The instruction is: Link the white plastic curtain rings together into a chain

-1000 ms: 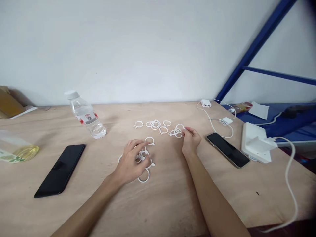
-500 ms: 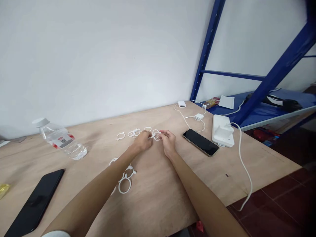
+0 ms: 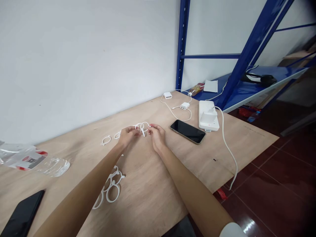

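Observation:
Both my hands meet over the middle of the wooden table (image 3: 158, 197). My left hand (image 3: 127, 136) and my right hand (image 3: 156, 133) each pinch white plastic rings (image 3: 143, 126) held between them just above the table. More loose white rings (image 3: 106, 140) lie to the left of my left hand. A small pile of white rings (image 3: 111, 187) lies nearer to me, beside my left forearm.
A black phone (image 3: 188, 131) lies right of my hands, with a white power strip (image 3: 207, 115), chargers (image 3: 168, 95) and cables behind it. A clear water bottle (image 3: 34, 161) lies at the left and another black phone (image 3: 19, 217) at the bottom left. Blue shelving (image 3: 247, 56) stands at the right.
My left hand left the near pile of rings and joined my right hand at the far rings. The view has swung to the right, so the bottle and phone slid left.

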{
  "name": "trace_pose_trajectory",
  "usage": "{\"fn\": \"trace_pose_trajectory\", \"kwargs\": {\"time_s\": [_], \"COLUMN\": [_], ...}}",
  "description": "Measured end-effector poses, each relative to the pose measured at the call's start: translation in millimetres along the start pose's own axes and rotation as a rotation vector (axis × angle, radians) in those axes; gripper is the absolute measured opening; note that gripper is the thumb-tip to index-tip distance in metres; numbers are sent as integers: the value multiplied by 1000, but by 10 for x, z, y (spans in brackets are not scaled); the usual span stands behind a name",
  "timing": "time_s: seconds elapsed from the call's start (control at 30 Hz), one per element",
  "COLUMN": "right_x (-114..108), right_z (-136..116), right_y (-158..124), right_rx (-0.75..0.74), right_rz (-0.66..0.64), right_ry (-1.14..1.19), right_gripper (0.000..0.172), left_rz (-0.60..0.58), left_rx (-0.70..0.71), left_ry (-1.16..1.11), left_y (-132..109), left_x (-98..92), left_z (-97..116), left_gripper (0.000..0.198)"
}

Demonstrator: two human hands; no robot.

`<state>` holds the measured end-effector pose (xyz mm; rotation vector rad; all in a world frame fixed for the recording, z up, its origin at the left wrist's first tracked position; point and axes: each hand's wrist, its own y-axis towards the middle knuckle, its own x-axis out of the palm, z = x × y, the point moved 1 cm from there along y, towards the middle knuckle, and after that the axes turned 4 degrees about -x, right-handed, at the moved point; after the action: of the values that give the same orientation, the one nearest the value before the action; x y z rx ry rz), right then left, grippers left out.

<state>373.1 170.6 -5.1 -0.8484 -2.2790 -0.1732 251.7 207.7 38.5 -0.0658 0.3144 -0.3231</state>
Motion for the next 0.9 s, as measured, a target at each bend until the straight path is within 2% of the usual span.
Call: {"fn": "trace_pose_trajectory", "kwargs": {"time_s": [0.17,0.37,0.6,0.77,0.9], "right_x": [-8,-10,-10,-16,-14], "right_z": [9,21,22,16,22], "right_y": [19,29,22,19,30], "right_rx": [18,23,20,16,14], "right_rz": [16,16,11,11,26], "right_ry": [12,31,36,35,44], "right_gripper": [18,18,17,17,17], "left_rz": [-50,58,125,88,118], "left_rx": [-30,4,150,206,178], "left_ry": [19,306,577,602,521], "left_y": [7,26,51,44,28], "left_x": [63,37,62,72,53], "left_z": [37,95,150,142,160], "left_gripper": [38,39,19,3,9]}}
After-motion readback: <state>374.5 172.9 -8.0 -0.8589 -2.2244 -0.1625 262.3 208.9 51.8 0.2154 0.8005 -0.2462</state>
